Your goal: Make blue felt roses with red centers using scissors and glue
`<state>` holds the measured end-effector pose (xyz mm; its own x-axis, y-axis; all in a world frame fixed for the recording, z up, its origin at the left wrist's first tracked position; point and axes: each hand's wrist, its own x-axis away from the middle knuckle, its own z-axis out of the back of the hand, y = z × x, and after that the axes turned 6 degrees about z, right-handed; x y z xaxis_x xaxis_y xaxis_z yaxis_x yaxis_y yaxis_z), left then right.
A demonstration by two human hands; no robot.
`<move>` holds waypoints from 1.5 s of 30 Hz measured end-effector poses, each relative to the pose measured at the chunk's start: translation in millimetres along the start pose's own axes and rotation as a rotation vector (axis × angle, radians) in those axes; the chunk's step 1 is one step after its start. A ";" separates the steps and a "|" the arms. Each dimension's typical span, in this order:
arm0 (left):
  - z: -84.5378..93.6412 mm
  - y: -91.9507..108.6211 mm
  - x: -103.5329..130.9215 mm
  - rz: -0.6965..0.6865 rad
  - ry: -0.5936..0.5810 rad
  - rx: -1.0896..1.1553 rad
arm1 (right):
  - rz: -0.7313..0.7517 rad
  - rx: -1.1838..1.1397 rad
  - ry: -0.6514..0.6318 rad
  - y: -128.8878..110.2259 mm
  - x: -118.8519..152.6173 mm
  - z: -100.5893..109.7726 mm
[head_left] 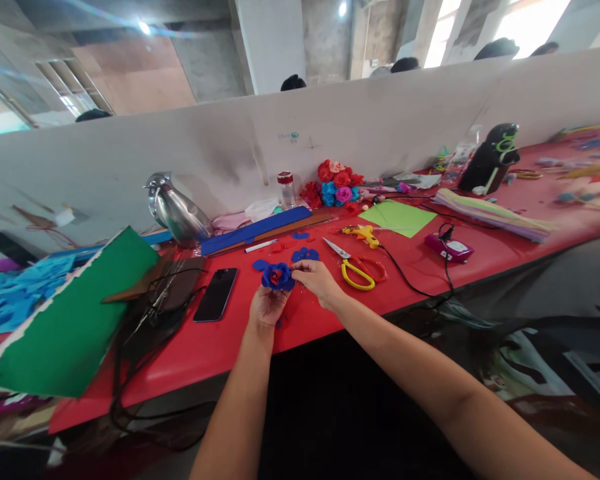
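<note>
A blue paper flower (274, 277) with a red centre is held up by my left hand (269, 305), its fingers closed around the base from below. From the right, my right hand (316, 278) pinches the flower's outer edge between thumb and fingers. Just beyond the flower lie loose blue petals (305, 255) and small red scraps (279, 247) on the red table. Scissors (353, 263) with one yellow and one red handle rest to the right of my right hand. Behind them is a yellow glue gun (363, 235) with a black cord.
A phone (216, 295), dark bags and a green sheet (75, 327) lie to the left. A steel jug (177, 210), blue strips (260, 230), a lidded jar (287, 189) and a bunch of flowers (336, 183) stand along the wall. A purple power box (449, 248) sits right.
</note>
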<state>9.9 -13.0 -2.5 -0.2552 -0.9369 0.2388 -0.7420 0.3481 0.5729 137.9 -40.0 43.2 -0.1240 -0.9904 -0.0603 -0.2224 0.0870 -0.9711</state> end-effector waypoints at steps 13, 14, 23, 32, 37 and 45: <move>2.6 -3.1 1.3 0.072 -0.020 -0.069 | 0.351 0.474 -0.128 -6.6 -7.9 17.8; 1.3 -2.8 2.1 0.070 -0.015 -0.064 | 0.350 0.457 -0.136 -7.2 -6.7 17.1; -5.9 -6.8 3.4 -0.094 -0.033 -0.095 | 0.337 0.133 0.050 -15.0 10.7 19.8; -5.3 -9.1 2.0 -0.200 -0.040 -0.187 | 0.252 0.116 0.024 11.6 26.7 14.0; -6.3 -10.2 2.7 -0.250 -0.059 -0.227 | 0.303 0.223 0.120 12.7 31.2 8.5; -7.7 -11.6 5.3 -0.304 -0.030 -0.263 | 0.296 0.215 0.173 12.6 32.8 2.9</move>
<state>22.0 -21.7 -1.8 -0.0698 -0.9975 0.0068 -0.6036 0.0477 0.7959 133.8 -71.7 28.4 -0.3177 -0.8916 -0.3226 0.0522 0.3233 -0.9449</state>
